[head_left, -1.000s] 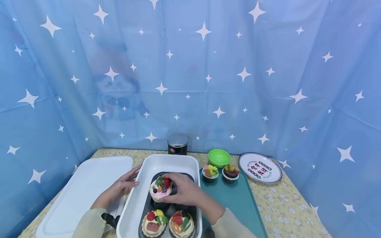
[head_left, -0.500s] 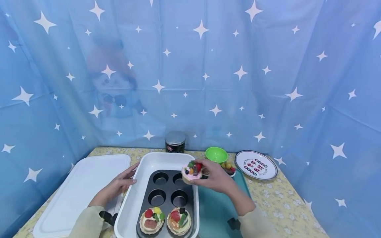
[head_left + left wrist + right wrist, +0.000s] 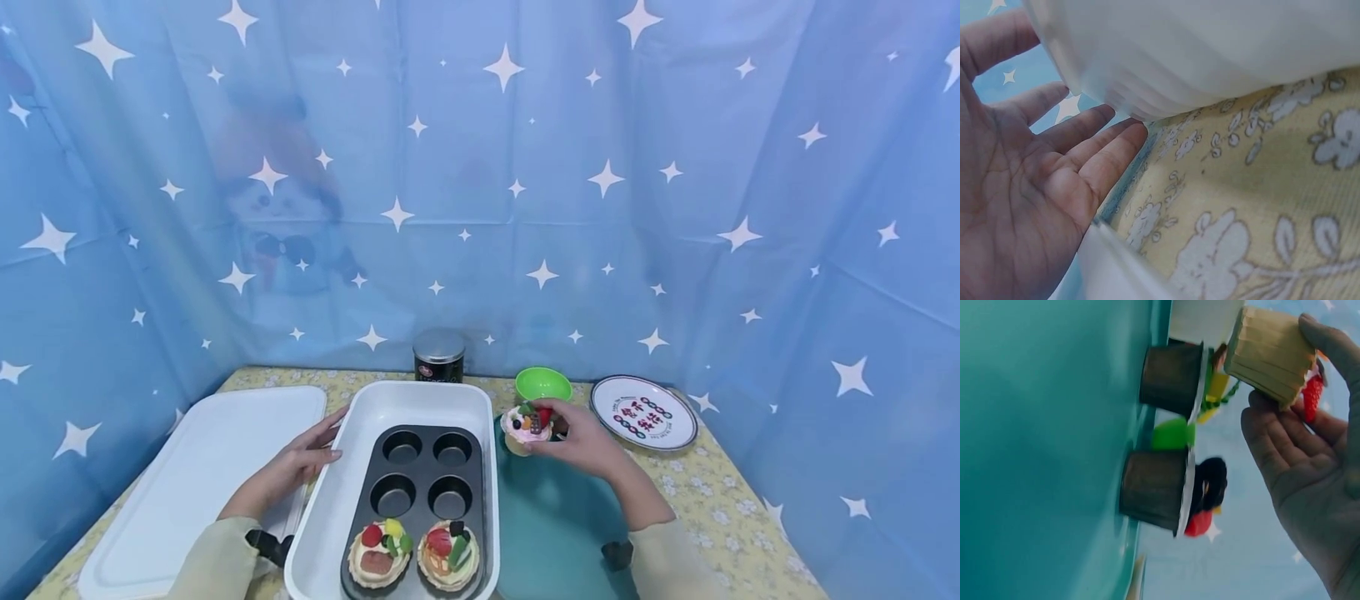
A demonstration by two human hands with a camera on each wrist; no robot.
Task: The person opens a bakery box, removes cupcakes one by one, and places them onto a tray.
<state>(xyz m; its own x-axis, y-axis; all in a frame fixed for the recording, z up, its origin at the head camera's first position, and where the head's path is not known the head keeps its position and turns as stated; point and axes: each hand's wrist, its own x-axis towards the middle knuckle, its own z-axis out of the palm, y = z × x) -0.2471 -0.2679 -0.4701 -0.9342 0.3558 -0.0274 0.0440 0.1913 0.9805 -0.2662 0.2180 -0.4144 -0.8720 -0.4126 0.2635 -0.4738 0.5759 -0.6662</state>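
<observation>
Pink-topped tart (image 3: 521, 432) farther right, in right hand (image 3: 581, 442)

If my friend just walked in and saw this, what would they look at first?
Probably the pink tart with fruit on top, held in the right hand above the teal tray. Next might be two more fruity tarts in the nearest cups of the dark muffin pan, with the blue starry curtain behind everything.

A blue, white-starred curtain (image 3: 480, 150) is hanging behind and beside the table (image 3: 750, 533); yellow floral cloth (image 3: 697, 475) is covering it.
</observation>
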